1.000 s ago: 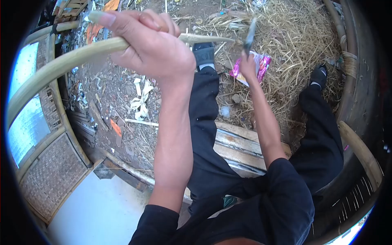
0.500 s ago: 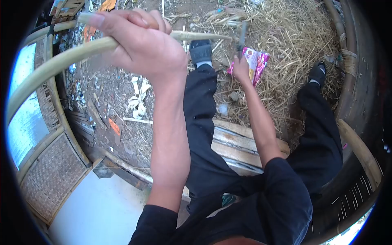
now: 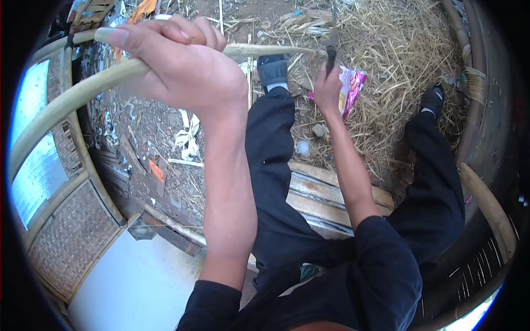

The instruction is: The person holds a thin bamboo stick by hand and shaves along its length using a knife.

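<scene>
My left hand [image 3: 190,71] is wrapped round a long pale stick [image 3: 72,99], which looks like peeled bamboo or wood. From the lower left the stick rises through my fist, and its thin, tapered end lies toward the right. My right hand [image 3: 328,88] is closed round the dark handle of a knife [image 3: 333,48]. Its blade points away from me, seen nearly edge-on, close beside the stick's tip. Whether blade and tip touch I cannot tell. Under and beside my right hand lies a pink and white packet [image 3: 351,95] on the ground.
Pale straw or shavings [image 3: 408,66] cover the ground at right. Wooden planks [image 3: 314,187] lie between my legs. At left are woven bamboo panels [image 3: 74,237], a white plastic scrap [image 3: 187,135] and scattered litter. A thick bamboo pole [image 3: 488,209] stands at right.
The knife has turned so its blade shows more edge-on, and my right hand has shifted slightly. My left hand and the stick have moved a little to the left.
</scene>
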`<state>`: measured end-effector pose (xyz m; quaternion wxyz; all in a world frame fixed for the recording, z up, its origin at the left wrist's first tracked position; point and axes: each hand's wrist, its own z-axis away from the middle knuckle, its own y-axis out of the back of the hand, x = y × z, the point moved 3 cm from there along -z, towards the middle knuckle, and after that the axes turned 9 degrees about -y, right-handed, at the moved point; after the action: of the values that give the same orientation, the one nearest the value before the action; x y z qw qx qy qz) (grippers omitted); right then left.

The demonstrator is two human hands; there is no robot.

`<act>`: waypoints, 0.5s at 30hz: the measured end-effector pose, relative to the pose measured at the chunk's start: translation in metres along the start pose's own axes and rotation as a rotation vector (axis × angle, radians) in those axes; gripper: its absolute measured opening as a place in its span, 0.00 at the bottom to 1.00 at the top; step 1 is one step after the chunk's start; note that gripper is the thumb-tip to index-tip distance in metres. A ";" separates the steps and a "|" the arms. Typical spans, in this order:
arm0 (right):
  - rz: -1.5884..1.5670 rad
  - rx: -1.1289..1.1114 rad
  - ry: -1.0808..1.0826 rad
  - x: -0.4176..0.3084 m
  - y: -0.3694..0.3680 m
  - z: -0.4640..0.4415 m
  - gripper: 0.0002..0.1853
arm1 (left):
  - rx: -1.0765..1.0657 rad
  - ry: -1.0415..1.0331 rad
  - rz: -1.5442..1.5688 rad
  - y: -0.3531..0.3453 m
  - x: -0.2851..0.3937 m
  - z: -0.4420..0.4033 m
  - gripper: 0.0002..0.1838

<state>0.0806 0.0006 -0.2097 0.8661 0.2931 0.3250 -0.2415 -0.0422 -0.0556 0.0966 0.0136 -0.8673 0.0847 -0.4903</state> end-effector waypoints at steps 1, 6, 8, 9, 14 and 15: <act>-0.146 0.079 0.078 -0.004 0.002 0.006 0.19 | -0.001 -0.002 -0.002 -0.001 -0.002 -0.001 0.29; 0.366 0.111 0.121 0.087 -0.045 -0.040 0.17 | -0.019 -0.058 -0.001 -0.004 0.001 0.005 0.29; 0.287 0.133 0.101 0.073 -0.044 -0.047 0.17 | -0.016 -0.049 -0.024 -0.005 0.002 0.003 0.29; 0.209 0.078 0.021 0.042 -0.031 -0.031 0.18 | -0.012 -0.042 -0.041 -0.001 0.001 0.003 0.29; -0.339 0.313 0.365 -0.015 0.002 0.011 0.12 | -0.025 -0.047 0.003 -0.004 -0.002 0.003 0.28; -0.180 0.277 0.304 0.013 -0.014 -0.006 0.12 | -0.017 -0.067 0.018 -0.006 -0.001 0.003 0.28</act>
<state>0.0786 -0.0080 -0.2277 0.7337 0.4121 0.4404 -0.3130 -0.0391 -0.0500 0.0944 0.0133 -0.8825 0.0961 -0.4601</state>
